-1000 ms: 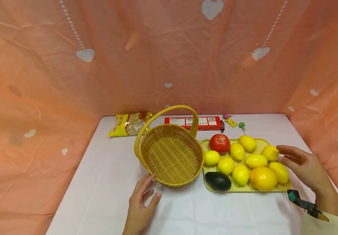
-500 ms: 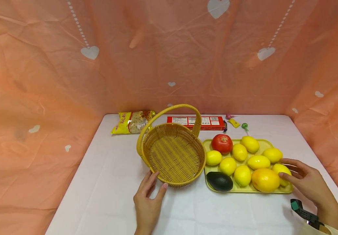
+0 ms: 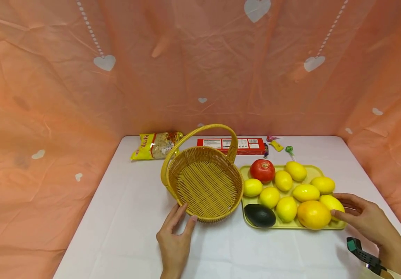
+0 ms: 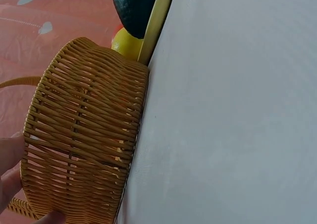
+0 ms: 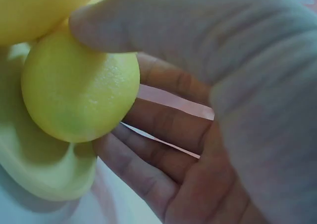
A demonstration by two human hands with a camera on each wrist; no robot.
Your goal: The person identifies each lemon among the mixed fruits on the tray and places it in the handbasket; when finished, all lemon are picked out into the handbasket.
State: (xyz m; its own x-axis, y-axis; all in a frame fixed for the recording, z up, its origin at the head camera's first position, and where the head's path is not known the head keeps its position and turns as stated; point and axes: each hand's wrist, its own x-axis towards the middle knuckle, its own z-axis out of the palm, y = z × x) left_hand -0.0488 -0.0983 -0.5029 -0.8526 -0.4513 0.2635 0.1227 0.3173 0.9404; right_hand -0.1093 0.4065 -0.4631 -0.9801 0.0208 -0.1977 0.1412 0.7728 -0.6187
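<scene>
Yellow oval lemon (image 3: 331,203) on tray edge: right hand (image 3: 367,223) curls round it, not lifted; left hand (image 3: 175,238) spread, steadying empty woven wicker basket (image 3: 205,182).

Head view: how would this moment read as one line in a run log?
left hand: fingers touch basket wall | right hand: grips lemon at tray right end | basket: holds nothing

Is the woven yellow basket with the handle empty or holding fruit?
Empty: the woven yellow basket shows bare weave inside; all fruit sits on the yellow tray.
</scene>
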